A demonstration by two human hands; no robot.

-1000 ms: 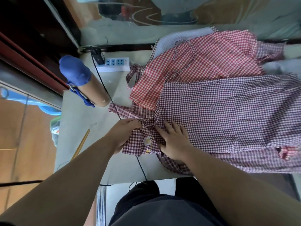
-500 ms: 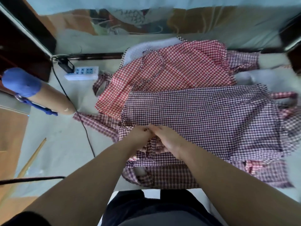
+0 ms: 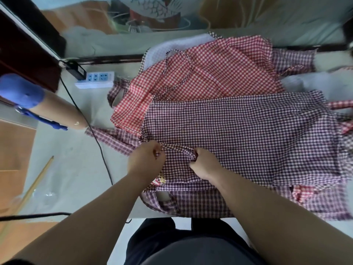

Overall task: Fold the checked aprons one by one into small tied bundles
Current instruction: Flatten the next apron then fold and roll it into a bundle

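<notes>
**Hands parting along the fold edge**

Both hands are spreading apart now; half a second ago we were pinching the cloth with them pressed together, and a second ago they were lying flatter on the near corner. Our left hand (image 3: 147,159) is closing into a fist on the dark apron (image 3: 238,134), and our right hand (image 3: 205,162) is gripping a bunched ridge of the same cloth just beside it. Between the two fists a short raised pleat is forming, so we are judging that the first fold is being drawn up, not yet laid down. No bundle is tied so far.

We are working the dark apron where it is lying on top, spread across the near half of the table (image 3: 76,159), its near edge hanging over the table's front. Its long axis is running left to right across our view, with the narrower end and a strap (image 3: 114,136) pointing left toward the cable (image 3: 99,150). Partly under it, further from us, the red apron (image 3: 219,69) is lying at a slight slant, its thin loop uppermost. More checked cloth is showing beneath at the right edge; we cannot tell how many pieces.

We are expecting the pull to keep the edge straight only if both fists are lifting evenly.
</notes>
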